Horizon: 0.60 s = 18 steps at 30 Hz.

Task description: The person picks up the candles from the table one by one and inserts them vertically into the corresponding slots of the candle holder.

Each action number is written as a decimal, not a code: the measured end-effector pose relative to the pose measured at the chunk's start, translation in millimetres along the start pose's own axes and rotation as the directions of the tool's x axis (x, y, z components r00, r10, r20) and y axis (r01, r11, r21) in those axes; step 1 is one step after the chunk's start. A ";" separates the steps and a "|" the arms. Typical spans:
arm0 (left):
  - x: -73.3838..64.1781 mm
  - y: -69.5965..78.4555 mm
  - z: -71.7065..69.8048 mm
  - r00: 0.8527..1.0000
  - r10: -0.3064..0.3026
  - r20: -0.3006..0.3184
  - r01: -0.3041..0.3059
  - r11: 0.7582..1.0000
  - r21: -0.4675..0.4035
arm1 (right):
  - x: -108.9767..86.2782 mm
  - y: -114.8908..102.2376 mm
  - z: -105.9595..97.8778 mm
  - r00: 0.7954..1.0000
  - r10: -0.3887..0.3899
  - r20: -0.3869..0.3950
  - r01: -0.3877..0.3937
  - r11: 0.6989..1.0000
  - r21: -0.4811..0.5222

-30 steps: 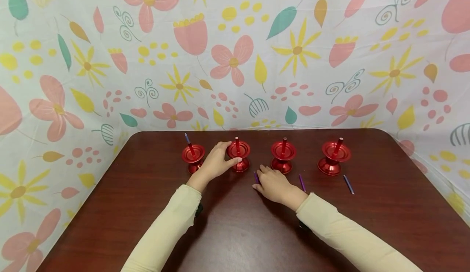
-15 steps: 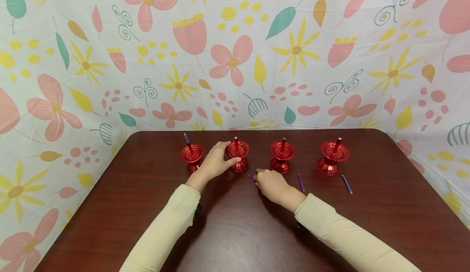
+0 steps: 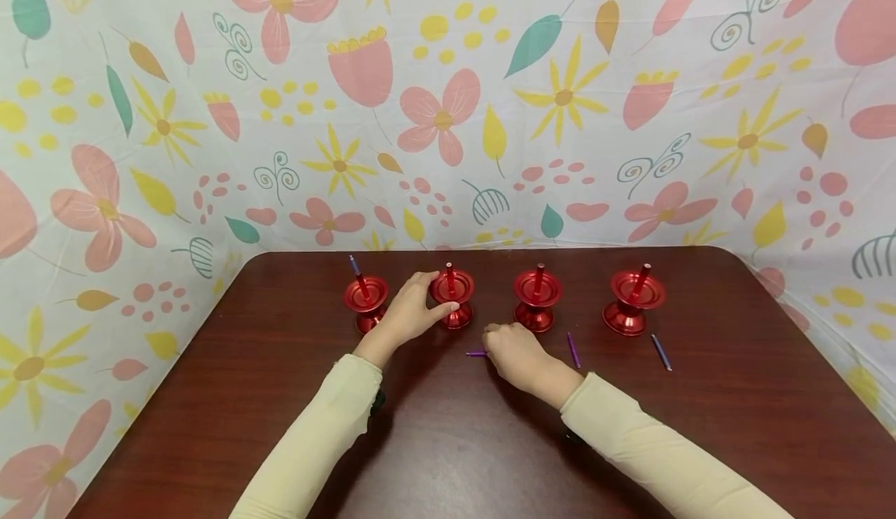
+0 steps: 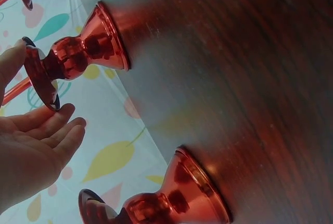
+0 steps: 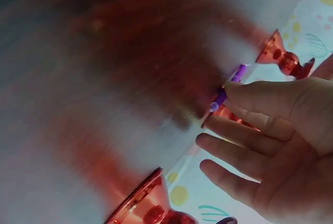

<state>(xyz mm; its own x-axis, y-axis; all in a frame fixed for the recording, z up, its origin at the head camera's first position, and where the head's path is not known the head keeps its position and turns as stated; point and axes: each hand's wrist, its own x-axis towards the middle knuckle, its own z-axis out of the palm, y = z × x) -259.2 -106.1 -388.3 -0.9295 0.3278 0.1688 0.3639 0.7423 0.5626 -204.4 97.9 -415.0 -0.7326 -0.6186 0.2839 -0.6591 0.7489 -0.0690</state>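
Note:
Thumb and fingers of my left hand (image 3: 409, 309) span the dish of the second red candle holder (image 3: 459, 319) from the left, gripping its rim on opposite sides. In the left wrist view that holder (image 4: 70, 57) stands with its base on the table. Just in front of the third red holder (image 3: 535, 318), my right hand (image 3: 519, 355) pinches a thin purple candle (image 5: 240, 72) between thumb and forefinger. One end of the candle (image 3: 475, 354) points left, low over the table; the other fingers hide part of it in the head view.
The leftmost red holder (image 3: 365, 293) bears a thin blue candle (image 3: 354, 264). At the right stands another red holder (image 3: 624, 319). A second purple candle (image 3: 573, 350) and a blue candle (image 3: 661, 352) lie on the brown table (image 3: 448, 441). A flowered cloth (image 3: 595, 169) hangs behind.
My right hand has picked at the purple candle and turned it from pointing away to pointing left; its fingers have curled in. The left hand stays at the second holder.

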 end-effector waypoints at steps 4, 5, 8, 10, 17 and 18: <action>0.1 1.1 0.3 1.000 -0.007 0.014 0.006 1.000 0.011 | -0.8 -1.5 -3.2 1.000 0.004 0.017 -0.003 1.000 -0.023; 0.6 1.6 -0.2 1.000 -0.008 0.015 0.007 1.000 0.013 | -0.6 -1.4 -4.3 1.000 0.003 0.014 -0.002 1.000 -0.023; 2.4 3.3 -2.4 1.000 -0.009 0.018 0.009 1.000 0.019 | 1.0 -0.8 -9.0 1.000 0.005 -0.013 -0.005 1.000 -0.008; 3.8 4.1 -4.4 1.000 -0.009 0.019 0.009 1.000 0.022 | 3.4 0.3 -13.3 0.999 0.008 -0.038 -0.007 1.000 0.014; 7.5 7.1 -9.3 0.999 -0.025 0.035 0.024 0.999 0.043 | 17.1 5.3 -36.8 0.994 0.057 -0.099 -0.043 0.989 0.141; 7.6 7.7 -9.6 0.999 -0.025 0.038 0.024 0.999 0.045 | 19.3 5.9 -40.0 0.993 0.066 -0.100 -0.049 0.986 0.159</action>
<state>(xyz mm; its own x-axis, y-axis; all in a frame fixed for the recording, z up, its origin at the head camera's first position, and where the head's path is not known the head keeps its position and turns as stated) -264.0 -103.5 -375.0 -0.9355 0.3310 0.1234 0.3442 0.7751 0.5298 -215.7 99.8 -371.7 -0.7535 -0.5413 0.3731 -0.6411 0.7309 -0.2343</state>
